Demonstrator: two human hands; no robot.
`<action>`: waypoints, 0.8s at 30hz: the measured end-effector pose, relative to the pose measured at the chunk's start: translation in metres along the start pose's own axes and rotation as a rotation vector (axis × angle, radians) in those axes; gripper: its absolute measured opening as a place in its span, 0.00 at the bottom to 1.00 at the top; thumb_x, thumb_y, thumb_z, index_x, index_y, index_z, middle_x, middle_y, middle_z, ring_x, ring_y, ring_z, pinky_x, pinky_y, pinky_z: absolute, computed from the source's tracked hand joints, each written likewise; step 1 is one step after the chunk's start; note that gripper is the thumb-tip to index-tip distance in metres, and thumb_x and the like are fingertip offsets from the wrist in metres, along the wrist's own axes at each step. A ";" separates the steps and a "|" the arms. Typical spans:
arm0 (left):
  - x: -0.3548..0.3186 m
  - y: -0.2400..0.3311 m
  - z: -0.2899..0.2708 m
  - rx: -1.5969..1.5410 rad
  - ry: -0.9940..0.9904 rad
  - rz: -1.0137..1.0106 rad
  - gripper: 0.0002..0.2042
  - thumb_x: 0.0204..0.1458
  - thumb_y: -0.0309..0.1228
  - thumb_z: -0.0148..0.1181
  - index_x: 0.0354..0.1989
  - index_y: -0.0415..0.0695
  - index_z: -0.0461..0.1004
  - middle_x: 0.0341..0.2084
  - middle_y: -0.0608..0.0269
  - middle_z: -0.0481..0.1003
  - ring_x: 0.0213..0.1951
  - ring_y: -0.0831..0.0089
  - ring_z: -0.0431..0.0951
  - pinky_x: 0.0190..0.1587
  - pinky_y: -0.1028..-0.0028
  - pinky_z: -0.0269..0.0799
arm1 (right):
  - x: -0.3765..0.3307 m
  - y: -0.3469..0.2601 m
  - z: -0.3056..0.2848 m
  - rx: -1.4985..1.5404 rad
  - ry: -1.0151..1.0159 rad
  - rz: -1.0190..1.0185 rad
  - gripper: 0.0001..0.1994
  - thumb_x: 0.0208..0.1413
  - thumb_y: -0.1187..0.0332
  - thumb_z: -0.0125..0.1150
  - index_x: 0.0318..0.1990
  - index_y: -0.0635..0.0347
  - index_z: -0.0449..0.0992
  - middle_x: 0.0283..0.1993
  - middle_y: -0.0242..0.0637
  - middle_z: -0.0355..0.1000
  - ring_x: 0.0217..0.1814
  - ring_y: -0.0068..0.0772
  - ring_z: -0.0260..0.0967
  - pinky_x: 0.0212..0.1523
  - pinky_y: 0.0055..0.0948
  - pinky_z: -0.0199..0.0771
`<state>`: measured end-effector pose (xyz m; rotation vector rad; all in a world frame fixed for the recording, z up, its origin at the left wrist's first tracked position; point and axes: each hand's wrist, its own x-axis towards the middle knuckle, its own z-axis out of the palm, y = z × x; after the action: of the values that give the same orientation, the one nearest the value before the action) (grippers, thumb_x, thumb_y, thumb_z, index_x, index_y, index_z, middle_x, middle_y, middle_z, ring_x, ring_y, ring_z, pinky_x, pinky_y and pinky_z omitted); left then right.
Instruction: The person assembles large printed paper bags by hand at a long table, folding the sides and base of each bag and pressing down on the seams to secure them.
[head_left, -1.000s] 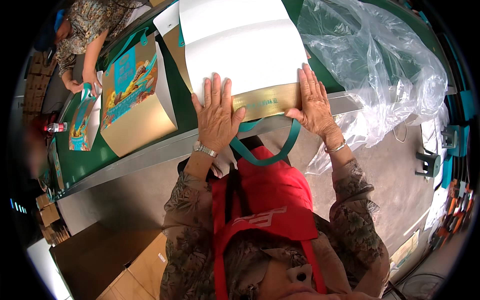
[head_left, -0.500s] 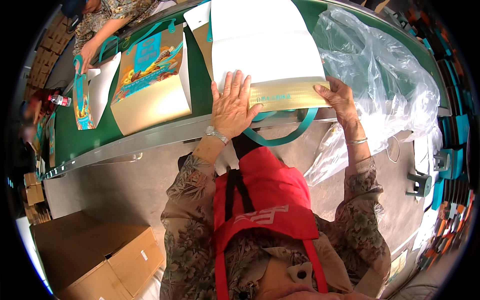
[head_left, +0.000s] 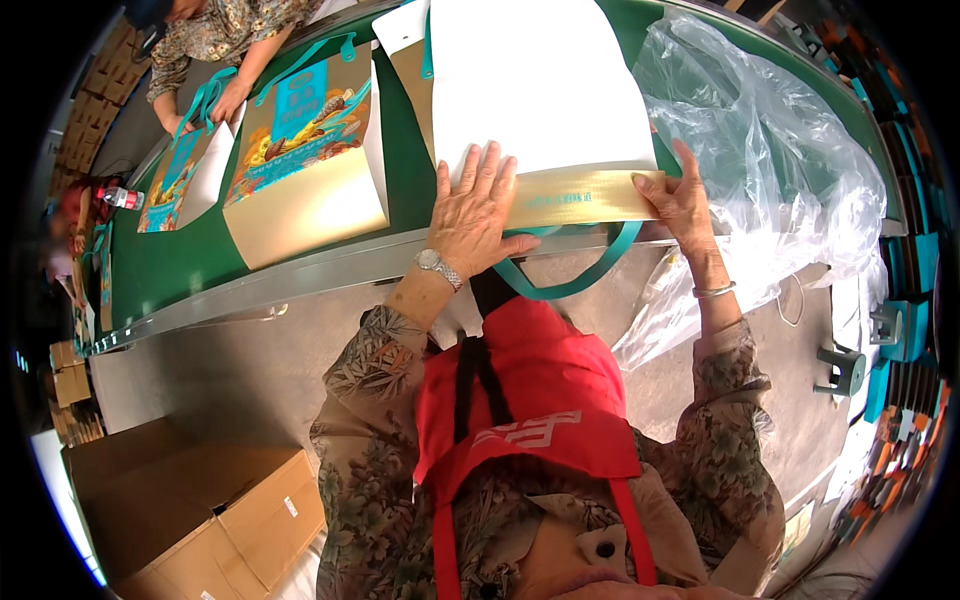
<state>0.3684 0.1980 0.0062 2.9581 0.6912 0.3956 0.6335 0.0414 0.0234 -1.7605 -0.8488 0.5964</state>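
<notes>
A large white-sided paper bag (head_left: 545, 90) lies flat on the green table before me, its gold top flap (head_left: 580, 200) folded over along the near edge. From under this flap a teal ribbon handle (head_left: 590, 283) loops over the metal table edge. My left hand (head_left: 470, 215), fingers spread, rests flat on the bag's near left part, its thumb by the flap's lower edge. At the flap's right end my right hand (head_left: 684, 208) grips the bag, thumb on the gold, forefinger raised. Its other fingers are partly hidden.
To the left lie a gold-and-teal printed bag (head_left: 305, 150) and another bag (head_left: 180, 185), handled by a co-worker's hands (head_left: 215, 110). Crumpled clear plastic (head_left: 760, 150) covers the table's right side. A bottle (head_left: 122, 198) sits far left. A cardboard box (head_left: 250, 530) and a stool (head_left: 842, 370) stand below.
My right thumb still lies on the flap's end while its forefinger has lifted. The bag has shifted slightly right. The co-worker's second hand has come in, and that person's bag has tilted.
</notes>
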 end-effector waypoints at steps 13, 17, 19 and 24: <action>-0.001 0.000 0.009 0.000 -0.018 -0.016 0.55 0.37 0.66 0.64 0.70 0.42 0.55 0.72 0.45 0.47 0.74 0.47 0.43 0.69 0.38 0.39 | 0.014 0.004 0.000 0.185 -0.017 0.115 0.45 0.46 0.57 0.77 0.63 0.80 0.57 0.50 0.56 0.71 0.49 0.40 0.74 0.48 0.30 0.75; 0.001 0.000 0.004 0.017 -0.041 -0.021 0.53 0.41 0.66 0.63 0.70 0.41 0.54 0.72 0.44 0.46 0.74 0.48 0.41 0.69 0.38 0.37 | 0.019 -0.002 0.009 0.236 -0.038 0.231 0.38 0.48 0.66 0.72 0.61 0.80 0.59 0.48 0.54 0.73 0.48 0.37 0.75 0.48 0.29 0.76; -0.001 0.004 0.000 0.039 -0.074 -0.028 0.51 0.44 0.64 0.61 0.71 0.41 0.53 0.72 0.44 0.46 0.74 0.48 0.42 0.70 0.39 0.38 | 0.020 0.006 0.007 0.223 -0.030 0.247 0.36 0.48 0.68 0.71 0.61 0.80 0.60 0.48 0.53 0.73 0.47 0.36 0.75 0.47 0.28 0.76; -0.003 0.020 -0.016 -0.003 0.094 -0.014 0.38 0.53 0.51 0.59 0.67 0.38 0.60 0.70 0.44 0.54 0.72 0.52 0.50 0.69 0.41 0.42 | 0.002 -0.022 0.005 0.321 -0.025 0.188 0.34 0.50 0.72 0.68 0.63 0.77 0.60 0.50 0.50 0.73 0.49 0.36 0.74 0.49 0.29 0.76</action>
<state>0.3699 0.1790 0.0232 2.9463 0.7196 0.5364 0.6249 0.0507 0.0429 -1.5494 -0.5707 0.8310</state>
